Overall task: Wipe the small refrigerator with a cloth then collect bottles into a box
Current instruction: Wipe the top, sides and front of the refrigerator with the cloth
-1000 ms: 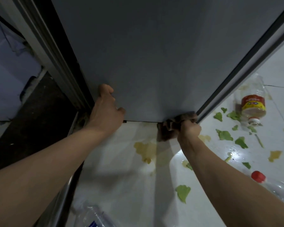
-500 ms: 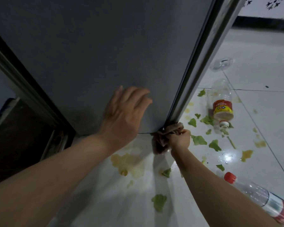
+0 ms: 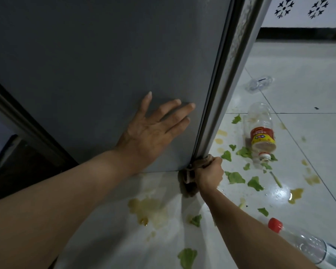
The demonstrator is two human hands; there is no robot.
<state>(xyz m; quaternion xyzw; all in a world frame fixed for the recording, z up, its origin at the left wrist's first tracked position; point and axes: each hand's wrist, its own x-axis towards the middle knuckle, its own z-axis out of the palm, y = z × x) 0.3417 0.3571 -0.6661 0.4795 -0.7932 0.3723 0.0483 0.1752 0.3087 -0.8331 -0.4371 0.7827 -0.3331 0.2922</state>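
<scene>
The right hand hides most of the cloth; the red-capped bottle beyond its forearm runs off frame.

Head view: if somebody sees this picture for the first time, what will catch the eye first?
First, the left hand, spread flat on the grey refrigerator door, while the right hand grips a brown cloth at the door's bottom corner. Next, the dirty floor: green leaf scraps, yellowish spills, and to the right a lying bottle with a red and yellow label.
</scene>
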